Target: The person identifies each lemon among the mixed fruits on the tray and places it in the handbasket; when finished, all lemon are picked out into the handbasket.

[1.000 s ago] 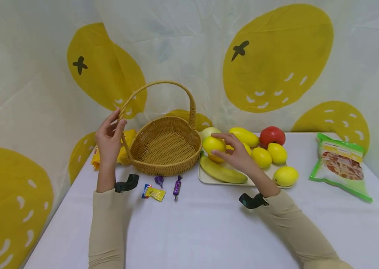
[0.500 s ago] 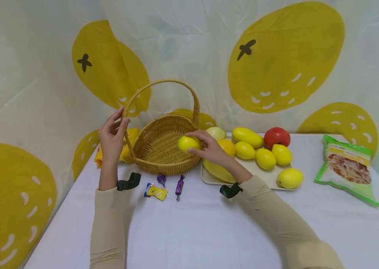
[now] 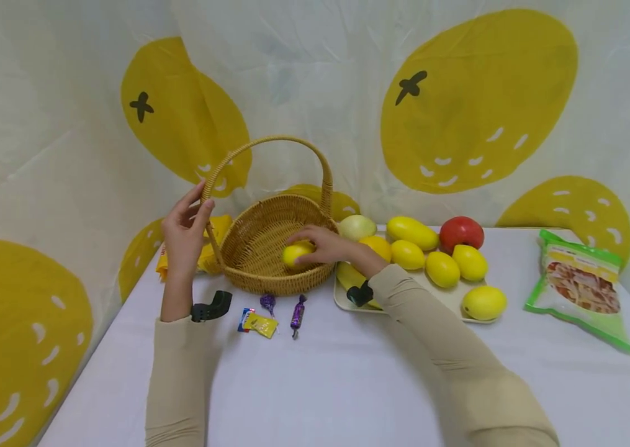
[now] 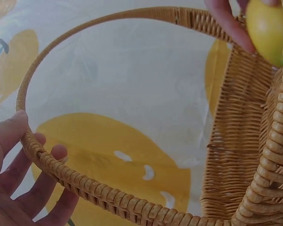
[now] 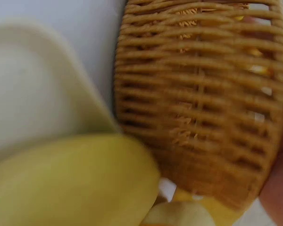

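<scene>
The left hand (image 3: 183, 233) pinched the wicker basket's (image 3: 259, 248) handle at its left foot, steadying it, while the right hand (image 3: 323, 244) clasped a small lemon (image 3: 296, 253) low inside the basket, just over the woven floor. That lemon looked firm, light and smooth-skinned, best cupped round its middle. Counted along the bench (image 3: 315, 385): one basket, three wrapped sweets (image 3: 270, 312), one tray (image 3: 451, 298) of roughly nine fruits, one snack bag (image 3: 581, 287).

Yellow fruit, tan wicker, white table

Tan woven basket (image 3: 270, 248) holds a yellow lemon (image 3: 295, 253); a red apple (image 3: 461, 233) among yellow fruit; backdrop (image 3: 477, 99) white with yellow blobs.
</scene>
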`<state>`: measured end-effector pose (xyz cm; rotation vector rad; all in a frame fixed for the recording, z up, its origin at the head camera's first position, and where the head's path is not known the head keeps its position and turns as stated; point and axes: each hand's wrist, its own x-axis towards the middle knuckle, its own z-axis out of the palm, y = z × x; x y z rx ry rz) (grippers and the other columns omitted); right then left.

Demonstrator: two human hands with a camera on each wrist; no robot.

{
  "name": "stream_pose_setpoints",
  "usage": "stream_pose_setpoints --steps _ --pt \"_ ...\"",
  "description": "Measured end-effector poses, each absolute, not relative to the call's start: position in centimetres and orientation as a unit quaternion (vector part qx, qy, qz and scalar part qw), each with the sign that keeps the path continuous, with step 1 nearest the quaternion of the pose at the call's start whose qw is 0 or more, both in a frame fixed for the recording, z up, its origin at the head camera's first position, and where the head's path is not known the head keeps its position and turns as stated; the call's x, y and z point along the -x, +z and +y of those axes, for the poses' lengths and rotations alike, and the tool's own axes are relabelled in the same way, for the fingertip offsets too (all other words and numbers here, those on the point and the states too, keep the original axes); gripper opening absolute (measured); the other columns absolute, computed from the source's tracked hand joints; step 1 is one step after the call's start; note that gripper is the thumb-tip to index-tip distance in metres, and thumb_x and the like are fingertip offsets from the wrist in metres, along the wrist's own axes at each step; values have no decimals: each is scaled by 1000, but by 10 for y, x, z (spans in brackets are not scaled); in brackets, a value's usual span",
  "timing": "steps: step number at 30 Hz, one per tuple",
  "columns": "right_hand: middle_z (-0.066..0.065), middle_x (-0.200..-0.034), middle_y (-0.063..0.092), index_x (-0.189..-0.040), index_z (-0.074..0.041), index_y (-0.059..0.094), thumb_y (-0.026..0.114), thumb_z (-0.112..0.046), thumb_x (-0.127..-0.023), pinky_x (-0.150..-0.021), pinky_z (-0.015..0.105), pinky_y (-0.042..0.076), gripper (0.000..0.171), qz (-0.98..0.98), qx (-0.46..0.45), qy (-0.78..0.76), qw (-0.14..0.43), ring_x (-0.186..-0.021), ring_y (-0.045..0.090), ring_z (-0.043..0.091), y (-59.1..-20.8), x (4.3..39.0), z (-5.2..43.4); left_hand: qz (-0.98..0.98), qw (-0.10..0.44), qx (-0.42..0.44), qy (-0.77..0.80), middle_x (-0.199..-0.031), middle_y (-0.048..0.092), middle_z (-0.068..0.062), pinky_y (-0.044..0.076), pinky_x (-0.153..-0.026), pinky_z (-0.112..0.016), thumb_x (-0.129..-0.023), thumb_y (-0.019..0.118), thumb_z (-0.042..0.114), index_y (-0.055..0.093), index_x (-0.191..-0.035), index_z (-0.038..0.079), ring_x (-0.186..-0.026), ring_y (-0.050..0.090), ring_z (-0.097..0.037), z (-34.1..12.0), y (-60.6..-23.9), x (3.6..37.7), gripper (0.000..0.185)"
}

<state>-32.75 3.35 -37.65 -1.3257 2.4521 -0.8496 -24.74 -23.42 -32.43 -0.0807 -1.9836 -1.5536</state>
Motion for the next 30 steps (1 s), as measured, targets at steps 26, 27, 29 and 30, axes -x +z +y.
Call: stream_pose_setpoints --steps 26,27,29,30 --pt "9 -130 61 -125 -5 64 71 -22 -91 -106 39 41 39 839 425 -315 132 -123 52 26 -378 317 36 -740 317 38 -592 -129 63 -6 50 -84 -16 -95 65 21 61 -134 15 -101 60 -9 -232 -326 249 40" --pt "9 -130 61 -125 -5 64 71 -22 -91 -106 39 41 39 834 424 -328 131 -124 52 26 -378 316 37 -741 316 37 -592 -129 62 -6 50 -84 -16 -95 65 21 61 -134 16 -101 60 -9 -233 -327 250 40" --pt "10 -130 60 -125 -3 63 71 -20 -91 -107 41 41 39 821 425 -357 134 -124 52 28 -377 314 39 -744 314 33 -589 -130 62 -5 50 -84 -16 -95 65 23 61 -134 16 -101 59 -9 -234 -326 250 40" --pt "10 -129 61 -125 -3 63 71 -19 -91 -106 41 42 39 814 426 -371 135 -124 52 28 -376 313 39 -745 314 32 -588 -130 62 -5 50 -84 -16 -95 65 23 61 -134 17 -102 59 -9 -235 -326 250 40"
